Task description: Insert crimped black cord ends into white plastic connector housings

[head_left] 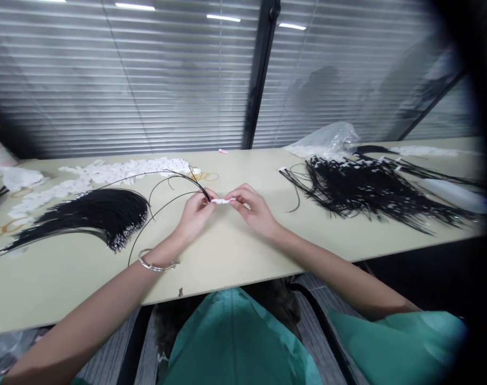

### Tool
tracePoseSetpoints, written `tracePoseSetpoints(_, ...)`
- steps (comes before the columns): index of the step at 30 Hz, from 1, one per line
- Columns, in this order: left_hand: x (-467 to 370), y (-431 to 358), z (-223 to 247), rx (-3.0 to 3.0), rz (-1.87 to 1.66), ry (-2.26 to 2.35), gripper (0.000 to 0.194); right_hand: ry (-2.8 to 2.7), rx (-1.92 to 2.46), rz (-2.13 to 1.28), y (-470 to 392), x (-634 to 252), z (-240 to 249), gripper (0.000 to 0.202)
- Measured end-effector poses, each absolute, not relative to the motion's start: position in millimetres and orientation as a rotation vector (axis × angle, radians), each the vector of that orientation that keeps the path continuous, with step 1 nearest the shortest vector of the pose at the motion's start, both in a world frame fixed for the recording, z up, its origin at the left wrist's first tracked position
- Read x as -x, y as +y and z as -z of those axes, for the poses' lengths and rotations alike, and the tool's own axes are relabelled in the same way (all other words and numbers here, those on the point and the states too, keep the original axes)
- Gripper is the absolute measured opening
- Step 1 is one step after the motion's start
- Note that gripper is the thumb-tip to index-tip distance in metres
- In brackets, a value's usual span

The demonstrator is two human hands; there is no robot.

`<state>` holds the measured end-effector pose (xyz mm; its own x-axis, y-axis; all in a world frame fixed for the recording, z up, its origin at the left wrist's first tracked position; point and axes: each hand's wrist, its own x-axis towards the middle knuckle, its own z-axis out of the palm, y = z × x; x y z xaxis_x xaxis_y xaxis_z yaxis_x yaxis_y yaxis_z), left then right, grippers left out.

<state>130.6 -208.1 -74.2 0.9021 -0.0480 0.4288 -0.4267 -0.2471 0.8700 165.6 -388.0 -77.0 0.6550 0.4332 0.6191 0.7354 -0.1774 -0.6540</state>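
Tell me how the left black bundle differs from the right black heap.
The left bundle is neatly aligned, the right heap tangled and spread out. The left bundle's shiny tips cluster at one end; the right heap has white pieces scattered about it. The left bundle lies on the left hand's side, the right heap on the right hand's. Both are black, stringy and lying on the table.

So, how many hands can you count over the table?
2: the left hand, at one end of the small white piece with black cords, and the right hand, at its other end. No other hands show.
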Motion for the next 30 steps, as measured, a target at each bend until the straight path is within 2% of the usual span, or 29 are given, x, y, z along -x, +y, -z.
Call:
tracePoseSetpoints(14,-131.8,-208.2,74.7,-1.764,-0.369,-0.4,0.006,-0.899,1.825,0.377,-387.8,-164.7,76.6,0.009)
tracePoseSetpoints(20,-131.8,-208.8,75.1,-1.722,-0.315,-0.424,0.013,-0.908,1.829,0.422,-389.3,-164.1,78.6,0.007)
tracePoseSetpoints(30,-135.6,-201.3,71.0,-1.879,-0.508,-0.54,0.019,-1.03,1.858,0.618,-391.9,-162.2,79.4,0.003)
